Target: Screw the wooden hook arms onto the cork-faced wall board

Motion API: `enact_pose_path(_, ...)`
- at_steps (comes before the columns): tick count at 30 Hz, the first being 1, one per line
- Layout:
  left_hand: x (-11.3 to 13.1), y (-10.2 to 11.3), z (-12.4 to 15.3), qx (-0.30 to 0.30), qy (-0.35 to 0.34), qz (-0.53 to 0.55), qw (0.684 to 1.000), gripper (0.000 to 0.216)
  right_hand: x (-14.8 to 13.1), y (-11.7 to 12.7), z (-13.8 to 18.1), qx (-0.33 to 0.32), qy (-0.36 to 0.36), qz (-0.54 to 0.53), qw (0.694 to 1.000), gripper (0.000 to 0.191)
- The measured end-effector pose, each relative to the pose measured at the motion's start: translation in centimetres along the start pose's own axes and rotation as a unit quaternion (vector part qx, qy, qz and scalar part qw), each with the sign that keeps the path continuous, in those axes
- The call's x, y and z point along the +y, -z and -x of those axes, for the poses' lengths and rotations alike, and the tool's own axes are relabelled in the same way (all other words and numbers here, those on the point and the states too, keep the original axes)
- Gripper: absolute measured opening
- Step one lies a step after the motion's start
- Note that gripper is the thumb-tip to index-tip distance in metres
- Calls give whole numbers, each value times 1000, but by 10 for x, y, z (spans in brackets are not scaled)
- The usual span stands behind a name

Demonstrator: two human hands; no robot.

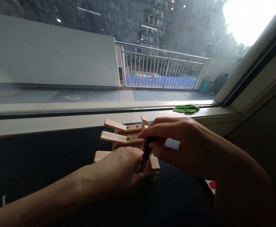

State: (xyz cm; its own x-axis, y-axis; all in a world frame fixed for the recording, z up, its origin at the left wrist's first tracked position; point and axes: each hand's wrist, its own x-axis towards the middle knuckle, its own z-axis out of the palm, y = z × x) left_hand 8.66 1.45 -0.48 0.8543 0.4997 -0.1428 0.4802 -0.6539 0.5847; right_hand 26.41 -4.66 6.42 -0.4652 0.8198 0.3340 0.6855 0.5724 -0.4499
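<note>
A small pale wooden model point(125, 136) with several flat arms and screw holes stands on a dark ribbed surface point(45, 160) below a window. My left hand point(119, 170) is wrapped around the model's near side, holding it steady. My right hand point(175, 142) reaches in from the right, its fingers pinched on the black handle of a small screwdriver point(146, 150). The tool points down into the model beside my left hand; its tip is hidden.
A green cloth point(186, 108) lies on the pale window sill point(57, 121) at the back right. A red and white sheet point(212, 186) peeks out under my right forearm. A small screw point(3, 200) lies at the near left. The window frame slopes along the right.
</note>
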Motion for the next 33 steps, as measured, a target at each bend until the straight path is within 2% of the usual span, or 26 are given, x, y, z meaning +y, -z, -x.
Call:
enact_pose_path(8, 11, 5, 2, 3, 42, -22, 999, 17, 4, -5, -4, 2, -5, -27, 1000, 29)
enact_pose_path(14, 15, 7, 1, 7, 49, -11, 999, 18, 9, -4, -1, -1, 10, -32, 999, 41)
enact_pose_path(19, 16, 9, 1, -15, 58, -12, 998, 21, 11, -2, -2, 11, 7, -26, 1000, 32)
enact_pose_path(22, 16, 10, 1, -3, 59, -21, 998, 23, 11, -3, -4, 12, 15, -16, 1000, 23)
enact_pose_path(28, 11, 8, 0, -11, 35, -1, 999, 16, 9, -4, -3, -1, 18, -18, 1000, 38)
enact_pose_path(33, 13, 10, 0, -19, 36, -18, 999, 17, 11, -2, -3, 13, 14, -11, 1000, 29)
